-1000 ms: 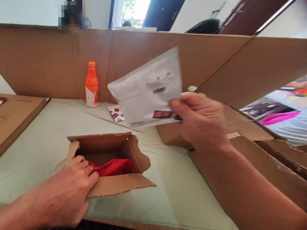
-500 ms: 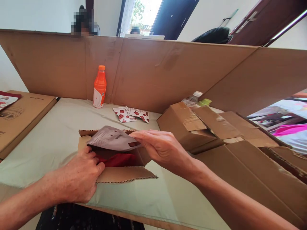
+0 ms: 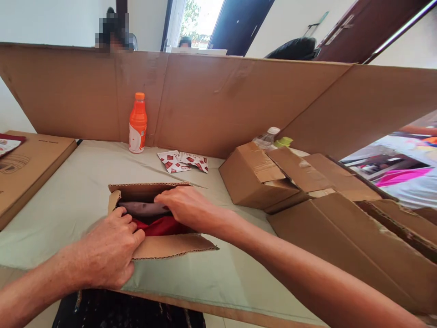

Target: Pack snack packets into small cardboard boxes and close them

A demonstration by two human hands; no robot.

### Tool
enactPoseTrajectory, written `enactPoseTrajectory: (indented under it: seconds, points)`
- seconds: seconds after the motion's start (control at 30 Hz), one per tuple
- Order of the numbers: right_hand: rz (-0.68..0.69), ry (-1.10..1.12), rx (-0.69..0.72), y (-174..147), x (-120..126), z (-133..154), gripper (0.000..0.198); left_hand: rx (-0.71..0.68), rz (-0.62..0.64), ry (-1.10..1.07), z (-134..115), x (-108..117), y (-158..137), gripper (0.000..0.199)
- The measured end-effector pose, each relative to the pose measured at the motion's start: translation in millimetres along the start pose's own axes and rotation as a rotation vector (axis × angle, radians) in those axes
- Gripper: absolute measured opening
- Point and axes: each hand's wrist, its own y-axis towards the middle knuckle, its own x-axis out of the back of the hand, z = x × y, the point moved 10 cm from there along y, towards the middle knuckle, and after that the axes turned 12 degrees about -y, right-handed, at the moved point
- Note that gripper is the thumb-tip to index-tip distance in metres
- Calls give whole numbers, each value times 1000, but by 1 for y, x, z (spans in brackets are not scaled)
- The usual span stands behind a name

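Note:
A small open cardboard box (image 3: 177,246) sits on the pale green cloth in front of me, its flaps raised. Inside lies something red (image 3: 162,226), with a greyish packet (image 3: 145,209) behind it, mostly down in the box. My right hand (image 3: 180,205) reaches in from the right, fingers closed on the packet's upper edge. My left hand (image 3: 114,243) grips the box's near left side with curled fingers; its fingertips are partly hidden inside. Beyond the box lie two white packets with dark red squares (image 3: 174,161).
An orange bottle (image 3: 138,125) stands against a tall cardboard screen (image 3: 205,105). At right are larger cardboard boxes (image 3: 246,177) with a clear bottle (image 3: 269,136) behind. A flat carton (image 3: 34,168) lies left, bearing a packet (image 3: 8,143). A person (image 3: 114,32) is behind the screen.
My right hand has moved left and down, lowering the grey packet from above the box into it. My left hand keeps its hold on the box.

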Motion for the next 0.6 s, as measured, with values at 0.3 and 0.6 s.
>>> enactPoseTrajectory:
  seconds: [0.3, 0.6]
  points:
    - [215, -17, 134, 0, -19, 13, 29, 23, -143, -261, 22, 39, 2, 42]
    - [-423, 338, -363, -28, 23, -134, 29, -15, -51, -27, 20, 4, 29, 23]
